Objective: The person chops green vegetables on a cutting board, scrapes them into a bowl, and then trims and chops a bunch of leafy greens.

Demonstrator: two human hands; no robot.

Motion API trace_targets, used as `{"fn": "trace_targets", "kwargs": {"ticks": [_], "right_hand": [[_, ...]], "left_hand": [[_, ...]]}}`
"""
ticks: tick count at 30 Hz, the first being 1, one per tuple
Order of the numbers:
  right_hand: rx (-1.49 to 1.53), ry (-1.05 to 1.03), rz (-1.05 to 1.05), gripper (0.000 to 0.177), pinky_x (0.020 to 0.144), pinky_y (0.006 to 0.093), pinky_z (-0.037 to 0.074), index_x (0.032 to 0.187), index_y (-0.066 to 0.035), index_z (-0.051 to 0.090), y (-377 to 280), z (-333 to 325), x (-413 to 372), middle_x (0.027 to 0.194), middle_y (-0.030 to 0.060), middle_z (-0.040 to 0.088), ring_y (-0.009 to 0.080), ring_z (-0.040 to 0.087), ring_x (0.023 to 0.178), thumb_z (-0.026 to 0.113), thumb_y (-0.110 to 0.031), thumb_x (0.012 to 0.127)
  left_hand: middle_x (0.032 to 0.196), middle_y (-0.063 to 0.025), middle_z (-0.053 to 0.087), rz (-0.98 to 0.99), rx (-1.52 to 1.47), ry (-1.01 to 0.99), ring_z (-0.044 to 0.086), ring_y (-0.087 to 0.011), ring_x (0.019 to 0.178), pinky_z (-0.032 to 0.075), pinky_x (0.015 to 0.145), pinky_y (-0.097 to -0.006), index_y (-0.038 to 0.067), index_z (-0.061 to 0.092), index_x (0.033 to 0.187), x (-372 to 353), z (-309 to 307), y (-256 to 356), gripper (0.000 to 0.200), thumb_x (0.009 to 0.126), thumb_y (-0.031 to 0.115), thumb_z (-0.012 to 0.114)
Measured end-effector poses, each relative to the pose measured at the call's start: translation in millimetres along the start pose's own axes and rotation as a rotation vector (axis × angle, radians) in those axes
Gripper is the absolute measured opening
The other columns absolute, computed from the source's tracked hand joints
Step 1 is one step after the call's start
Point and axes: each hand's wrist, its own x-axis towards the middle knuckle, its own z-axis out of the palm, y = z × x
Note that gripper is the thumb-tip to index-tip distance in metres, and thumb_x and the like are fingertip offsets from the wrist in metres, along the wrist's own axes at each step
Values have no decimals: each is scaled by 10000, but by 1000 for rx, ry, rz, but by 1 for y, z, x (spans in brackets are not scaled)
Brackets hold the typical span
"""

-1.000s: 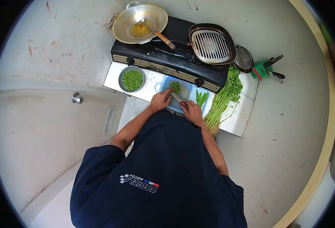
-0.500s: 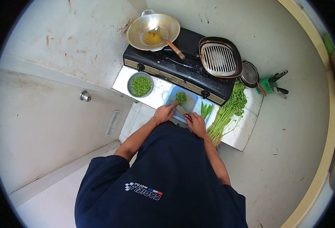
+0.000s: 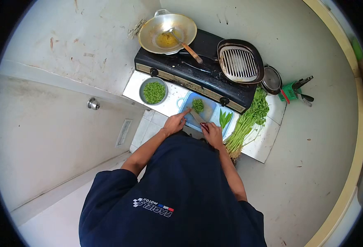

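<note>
My right hand [image 3: 212,133] is closed around the dark red handle of a knife [image 3: 197,117], its blade slanting up and left over a blue cutting board [image 3: 210,102]. At the blade's tip is the index finger of my left hand [image 3: 174,123], stretched out, with the other fingers partly curled. Whether that fingertip presses on the blade is too small to tell. A small heap of finely chopped greens [image 3: 198,106] lies on the board just beyond the blade. Several uncut green leaves [image 3: 225,119] rest at the board's right side.
A grey bowl [image 3: 140,94] of chopped greens stands left of the board. Behind is a black two-burner stove [image 3: 181,64] bearing a wok [image 3: 148,33] with a ladle [image 3: 191,53] and a grill pan [image 3: 220,55]. Rooted leafy stalks [image 3: 243,125] and a green utensil basket [image 3: 287,91] are right.
My left hand has drawn slightly back from the heap, its index finger now at the knife's tip. My right hand keeps hold of the knife; the whole view has shifted slightly.
</note>
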Motion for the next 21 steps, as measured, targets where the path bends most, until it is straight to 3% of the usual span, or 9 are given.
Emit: {"fn": "trace_targets", "kwargs": {"ticks": [4,13,16,21], "right_hand": [[-23,-9,17,244,782,479,443,1037,-50,700,-8,4,2,940,115,677,348,659,879,721,-252,901],[-38,-37,112,231,814,458,467,1061,-72,718,-29,16,4,965,94,673,319,667,907,728,-227,890],[-71,13,93,269,785,449,467,1091,-51,722,-39,22,2,936,110,682,328,675,866,742,-222,884],[-98,23,234,253,819,458,446,1078,-45,720,-62,40,-5,972,104,683,326,670,895,732,-222,897]], "left_hand": [[934,-206,721,150,-20,-63,704,-405,787,582,729,-489,248,377,1600,7,2,-16,728,934,107,633],[912,-218,705,266,19,-140,694,-415,792,573,751,-507,267,390,1597,22,-6,-37,688,956,147,611],[1053,-210,735,212,39,-257,703,-430,890,578,824,-498,259,369,1608,25,-13,-37,685,974,170,615],[900,-174,742,117,39,-284,715,-380,769,588,747,-477,260,353,1617,30,-17,-47,734,950,162,646]]}}
